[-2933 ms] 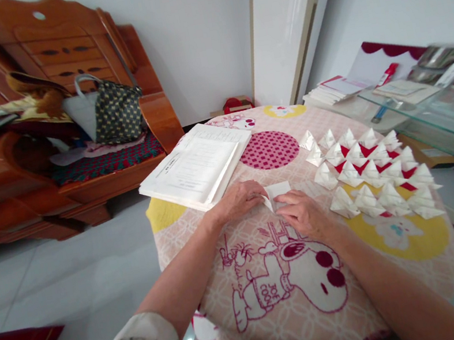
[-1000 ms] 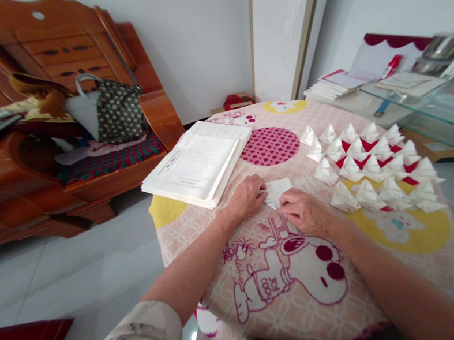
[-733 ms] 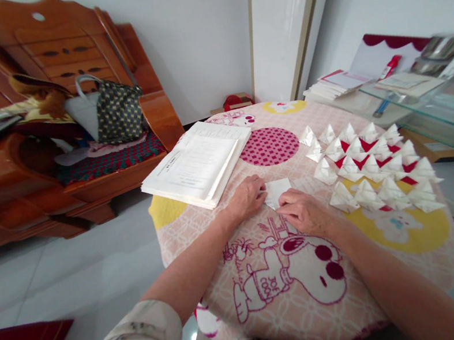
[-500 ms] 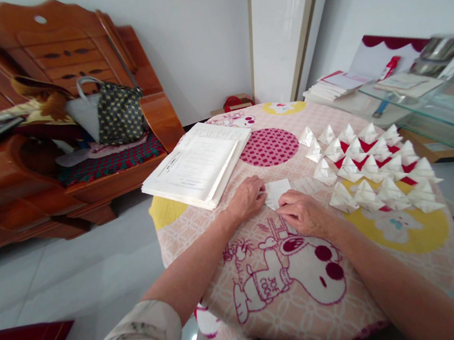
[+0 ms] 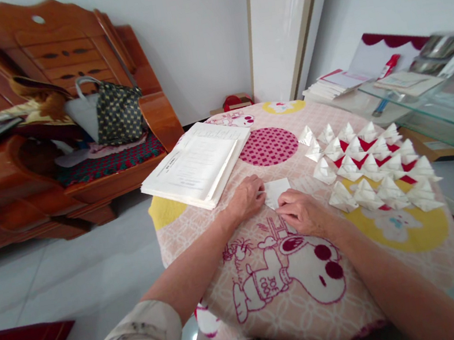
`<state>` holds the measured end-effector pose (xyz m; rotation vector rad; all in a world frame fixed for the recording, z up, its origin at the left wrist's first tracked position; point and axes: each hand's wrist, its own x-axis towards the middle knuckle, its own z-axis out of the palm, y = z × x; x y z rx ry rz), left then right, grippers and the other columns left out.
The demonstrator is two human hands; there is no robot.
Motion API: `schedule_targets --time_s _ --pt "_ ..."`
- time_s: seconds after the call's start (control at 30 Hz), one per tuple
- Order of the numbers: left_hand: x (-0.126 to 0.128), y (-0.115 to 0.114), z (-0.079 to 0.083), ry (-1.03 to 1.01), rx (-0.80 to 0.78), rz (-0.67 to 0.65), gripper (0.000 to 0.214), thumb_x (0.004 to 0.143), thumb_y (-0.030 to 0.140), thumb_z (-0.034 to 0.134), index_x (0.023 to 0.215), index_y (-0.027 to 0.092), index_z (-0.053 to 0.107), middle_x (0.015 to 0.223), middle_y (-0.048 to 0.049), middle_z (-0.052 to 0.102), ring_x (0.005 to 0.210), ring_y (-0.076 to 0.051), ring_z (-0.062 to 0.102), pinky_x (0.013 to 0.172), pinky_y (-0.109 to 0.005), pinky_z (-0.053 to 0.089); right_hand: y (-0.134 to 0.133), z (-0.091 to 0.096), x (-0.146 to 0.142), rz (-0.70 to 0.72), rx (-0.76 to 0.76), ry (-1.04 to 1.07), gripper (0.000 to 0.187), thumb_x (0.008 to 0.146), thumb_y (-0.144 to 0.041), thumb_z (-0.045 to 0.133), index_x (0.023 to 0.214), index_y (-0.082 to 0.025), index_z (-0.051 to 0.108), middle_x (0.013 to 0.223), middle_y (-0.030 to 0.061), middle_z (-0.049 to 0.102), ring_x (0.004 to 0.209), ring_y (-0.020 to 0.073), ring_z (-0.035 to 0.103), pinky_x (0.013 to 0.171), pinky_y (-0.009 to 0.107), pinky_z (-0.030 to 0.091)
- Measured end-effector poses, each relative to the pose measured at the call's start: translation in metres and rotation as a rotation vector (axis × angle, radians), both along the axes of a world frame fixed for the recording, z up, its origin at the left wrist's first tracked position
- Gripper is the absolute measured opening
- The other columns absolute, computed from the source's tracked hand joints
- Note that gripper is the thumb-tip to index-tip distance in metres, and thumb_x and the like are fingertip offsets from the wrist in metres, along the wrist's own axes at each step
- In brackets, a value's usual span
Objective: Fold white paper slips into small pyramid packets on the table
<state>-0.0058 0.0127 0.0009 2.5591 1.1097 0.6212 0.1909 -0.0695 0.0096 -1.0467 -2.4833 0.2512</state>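
Note:
A small folded piece of white paper (image 5: 276, 187) lies on the patterned tablecloth (image 5: 258, 246) between my two hands. My left hand (image 5: 248, 196) has its fingers closed at the paper's left edge. At its lower right corner, my right hand (image 5: 302, 210) pinches the paper with fingers curled. The exact fold under the fingertips is too small to make out. Several folded white paper shapes (image 5: 371, 168) with pointed tips stand in rows to the right of my hands.
A thick stack of printed paper sheets (image 5: 197, 163) lies at the table's far left. A glass shelf (image 5: 430, 105) with papers and containers adjoins the right side. Behind on the left stands a wooden sofa (image 5: 70, 57) holding a starred bag (image 5: 119, 111).
Almost nothing differs. Both hands stay at the paper in nearly the same pose, and the view has shifted very slightly.

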Motion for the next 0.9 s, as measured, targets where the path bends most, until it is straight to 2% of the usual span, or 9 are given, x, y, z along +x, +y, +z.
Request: schedule_targets --time_s 0.6,0.9 --pt "0.0027 0.0007 -0.0008 -0.006 -0.049 0.049 0.008 0.077 0.010 0.053 0.076 0.018 0.054 0.083 -0.0054 0.057 0.083 -0.020 0.054 0.082 -0.035 0.049 0.0007 -0.0003 -0.0005 0.002 -0.002 -0.004 0.027 0.086 -0.004 0.055 0.064 -0.018 0.059 0.080 0.0053 0.056 0.082 0.0189 0.050 0.074 0.032 0.041" --pt "0.0031 0.0013 -0.0030 -0.002 -0.030 0.044 0.009 0.076 0.009 0.052 0.076 0.018 0.052 0.083 -0.0056 0.057 0.082 -0.020 0.053 0.081 -0.035 0.048 -0.0005 0.0025 -0.0002 -0.002 -0.026 0.063 0.025 0.085 -0.003 0.055 0.067 -0.018 0.065 0.080 0.0056 0.058 0.080 0.0189 0.052 0.073 0.032 0.041"
